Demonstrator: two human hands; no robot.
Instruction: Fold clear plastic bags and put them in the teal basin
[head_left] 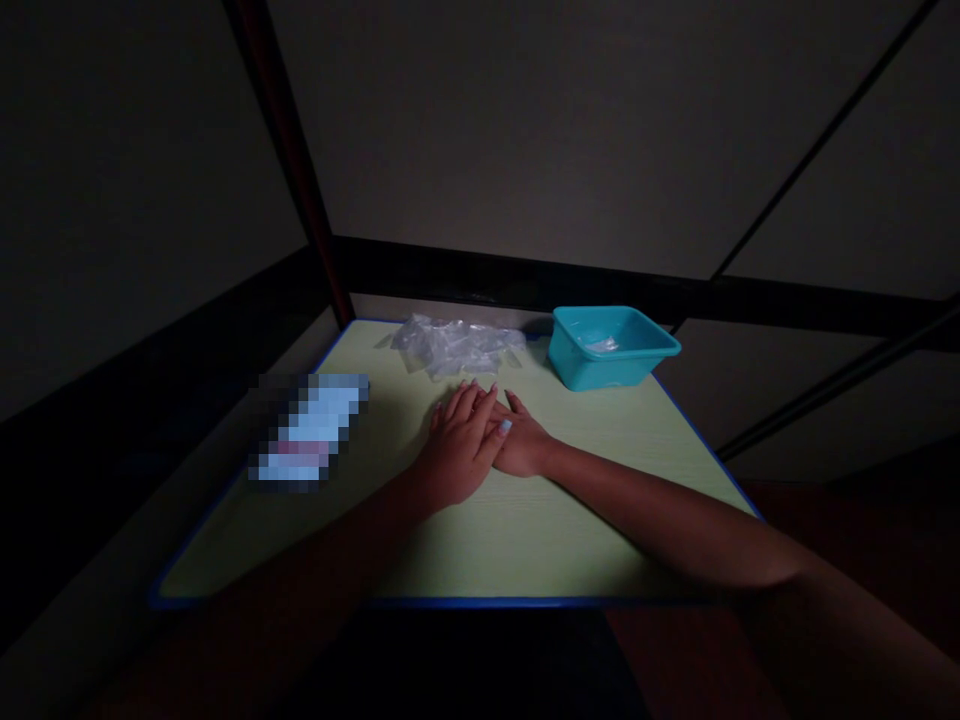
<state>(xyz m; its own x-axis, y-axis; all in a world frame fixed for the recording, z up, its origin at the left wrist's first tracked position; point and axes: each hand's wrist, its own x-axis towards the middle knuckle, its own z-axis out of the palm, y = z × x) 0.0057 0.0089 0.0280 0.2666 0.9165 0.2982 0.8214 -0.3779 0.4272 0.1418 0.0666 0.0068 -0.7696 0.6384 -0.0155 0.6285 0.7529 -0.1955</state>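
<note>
My left hand (459,452) lies across my right hand (526,444) in the middle of the pale green table (517,550). The left fingers are stretched out and a little apart, with nothing held in them. Beneath it, my right hand rests flat with its thumb out to the side; its other fingers are mostly covered by the left. Just beyond both fingertips is a crumpled heap of clear plastic (457,347), perhaps bags, touched by neither hand.
A turquoise plastic basket (611,374) with a bit of clear plastic inside stands at the back right. On the left lies a bright, pixelated flat object (319,425), like a lit screen. Blue edging (517,603) borders the table. Walls rise behind in dim light.
</note>
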